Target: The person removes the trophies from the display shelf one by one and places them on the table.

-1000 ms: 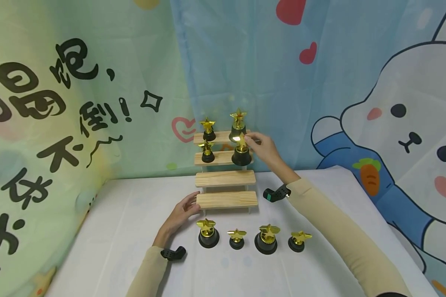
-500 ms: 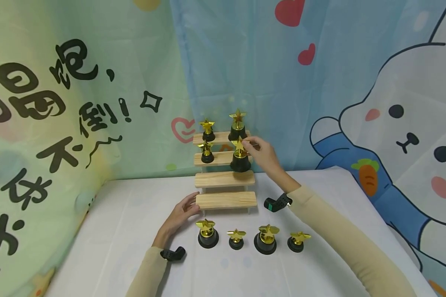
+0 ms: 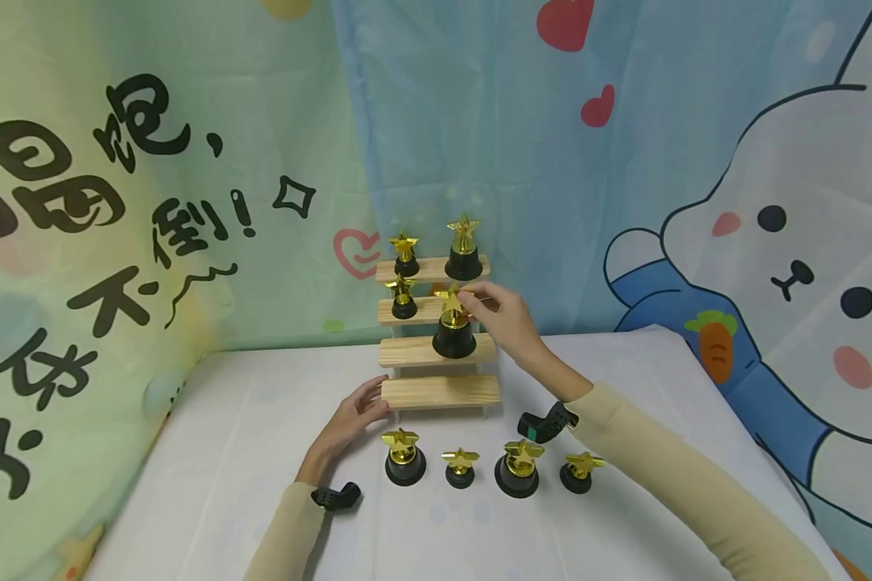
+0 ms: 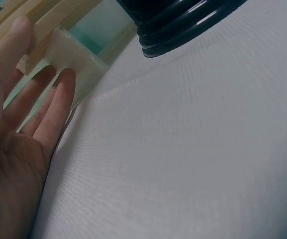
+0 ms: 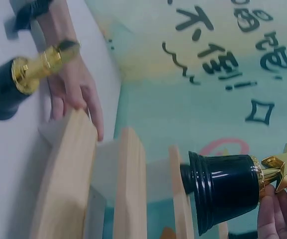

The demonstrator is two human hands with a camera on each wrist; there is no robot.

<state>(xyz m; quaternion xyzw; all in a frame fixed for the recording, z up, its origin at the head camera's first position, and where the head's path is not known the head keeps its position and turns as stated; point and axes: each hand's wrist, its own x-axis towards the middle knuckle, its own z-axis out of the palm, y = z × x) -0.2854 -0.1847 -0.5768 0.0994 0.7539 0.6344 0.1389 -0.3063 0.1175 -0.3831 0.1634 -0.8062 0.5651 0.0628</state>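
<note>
My right hand (image 3: 505, 319) pinches a large star trophy (image 3: 454, 342) by its gold star. Its black base overlaps the third shelf down in the head view; in the right wrist view the trophy (image 5: 228, 186) lies sideways across the picture, fingers (image 5: 270, 214) at the star's neck. My left hand (image 3: 352, 415) rests at the left end of the lowest shelf of a four-step wooden display stand (image 3: 440, 393). In the left wrist view its thumb touches the wood and its fairly straight fingers (image 4: 58, 107) lie against the pale side panel (image 4: 78, 64).
The top shelf bears a small trophy (image 3: 406, 265) and a large trophy (image 3: 463, 262); another small trophy (image 3: 404, 307) stands on the second. Before the stand, two large and two small trophies line the white tablecloth (image 3: 436, 541). A printed curtain (image 3: 523, 161) hangs behind.
My right hand has brought the large trophy down and slightly left, from in front of the second shelf to in front of the third. My left hand has stayed at the stand.
</note>
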